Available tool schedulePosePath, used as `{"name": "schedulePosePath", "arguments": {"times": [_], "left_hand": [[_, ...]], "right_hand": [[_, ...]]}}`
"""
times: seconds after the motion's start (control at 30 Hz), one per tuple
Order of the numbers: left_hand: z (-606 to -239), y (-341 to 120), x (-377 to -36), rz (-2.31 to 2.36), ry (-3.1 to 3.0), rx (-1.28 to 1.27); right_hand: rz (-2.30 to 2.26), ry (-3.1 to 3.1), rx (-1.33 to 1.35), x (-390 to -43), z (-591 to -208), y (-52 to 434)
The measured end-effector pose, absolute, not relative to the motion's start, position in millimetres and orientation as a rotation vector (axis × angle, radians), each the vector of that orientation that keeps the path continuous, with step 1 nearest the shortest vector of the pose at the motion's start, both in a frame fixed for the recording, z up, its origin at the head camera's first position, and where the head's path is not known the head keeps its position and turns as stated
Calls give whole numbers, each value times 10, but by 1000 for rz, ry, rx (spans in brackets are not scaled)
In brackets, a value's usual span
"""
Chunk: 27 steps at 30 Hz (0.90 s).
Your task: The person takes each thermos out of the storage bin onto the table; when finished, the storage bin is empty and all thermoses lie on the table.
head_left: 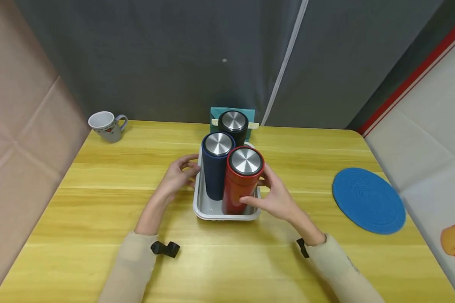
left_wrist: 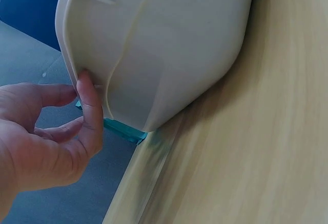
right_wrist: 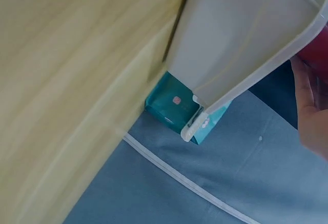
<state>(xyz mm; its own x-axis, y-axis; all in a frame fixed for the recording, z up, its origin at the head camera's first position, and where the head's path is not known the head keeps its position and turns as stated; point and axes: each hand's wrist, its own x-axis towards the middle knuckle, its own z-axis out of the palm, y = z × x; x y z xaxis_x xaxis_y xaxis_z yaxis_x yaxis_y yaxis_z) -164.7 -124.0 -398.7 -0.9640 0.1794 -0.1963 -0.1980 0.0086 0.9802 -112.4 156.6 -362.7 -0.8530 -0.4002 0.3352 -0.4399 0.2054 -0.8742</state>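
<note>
A grey-white rectangular tray (head_left: 209, 209) holds a red thermos (head_left: 236, 191), a dark blue thermos (head_left: 214, 176) and a black thermos (head_left: 238, 135), all upright with brushed metal lids. My right hand (head_left: 273, 195) grips the red thermos from the right, thumb on its near side; in the right wrist view the hand (right_wrist: 312, 116) shows only at the edge, against the red body. With its fingertips my left hand (head_left: 179, 174) pinches the tray's left rim. The left wrist view shows the left hand (left_wrist: 61, 131) with a finger beneath that rim, against the outer wall.
Behind the tray, a teal packet with a pale clip (right_wrist: 174, 101) stands by the grey curtain (head_left: 155, 63). A white patterned mug (head_left: 108, 127) sits at the table's back left corner. On the right lies a round blue mat (head_left: 368, 201) on the wooden table (head_left: 98, 202).
</note>
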Motion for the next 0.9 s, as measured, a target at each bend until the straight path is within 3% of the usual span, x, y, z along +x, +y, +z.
{"name": "schedulePosePath", "arguments": {"times": [0.9], "left_hand": [[-3965, -1227, -1637, 2050, 2006, -21]], "right_hand": [[1759, -2317, 782, -1104, -3289, 1533]]}}
